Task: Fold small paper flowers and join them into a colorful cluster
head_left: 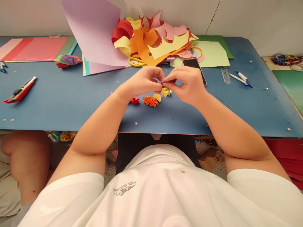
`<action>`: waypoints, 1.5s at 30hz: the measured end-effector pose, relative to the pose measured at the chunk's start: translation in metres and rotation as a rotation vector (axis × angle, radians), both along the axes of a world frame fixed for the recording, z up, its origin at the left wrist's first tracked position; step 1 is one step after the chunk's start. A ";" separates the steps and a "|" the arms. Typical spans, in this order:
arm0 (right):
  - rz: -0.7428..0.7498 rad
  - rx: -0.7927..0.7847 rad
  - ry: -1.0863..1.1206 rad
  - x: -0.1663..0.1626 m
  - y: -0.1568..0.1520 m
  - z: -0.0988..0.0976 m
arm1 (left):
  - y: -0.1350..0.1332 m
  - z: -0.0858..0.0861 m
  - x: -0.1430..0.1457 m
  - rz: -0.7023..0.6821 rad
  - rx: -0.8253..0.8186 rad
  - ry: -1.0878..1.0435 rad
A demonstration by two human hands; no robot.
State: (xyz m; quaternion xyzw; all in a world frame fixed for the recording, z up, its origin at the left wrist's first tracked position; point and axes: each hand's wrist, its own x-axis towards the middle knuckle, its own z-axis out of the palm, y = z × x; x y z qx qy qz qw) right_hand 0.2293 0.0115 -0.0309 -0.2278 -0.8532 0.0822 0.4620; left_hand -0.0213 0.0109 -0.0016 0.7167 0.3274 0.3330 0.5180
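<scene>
Both hands meet over the middle of the blue table [94, 104]. My left hand [148, 78] and my right hand [186, 82] pinch a small piece of purple paper [162, 82] between their fingertips; most of it is hidden by the fingers. Just below them lie small pleated paper pieces: an orange one [151, 101], a red one [134, 100] and a yellow one [166, 91]. A bit of green shows beside the yellow one.
Paper scraps [151, 37] heap at the back, with yellow-handled scissors [136, 62] at their edge. A phone [195, 67], a clear ruler [226, 75] and pens [241, 78] lie right. On the left are a red utility knife [21, 90], a multicoloured folded paper piece [68, 61] and another person's leg [28, 164].
</scene>
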 end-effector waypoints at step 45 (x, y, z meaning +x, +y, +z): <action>-0.002 -0.358 0.170 0.002 0.014 -0.015 | 0.004 0.010 -0.009 0.178 0.427 0.229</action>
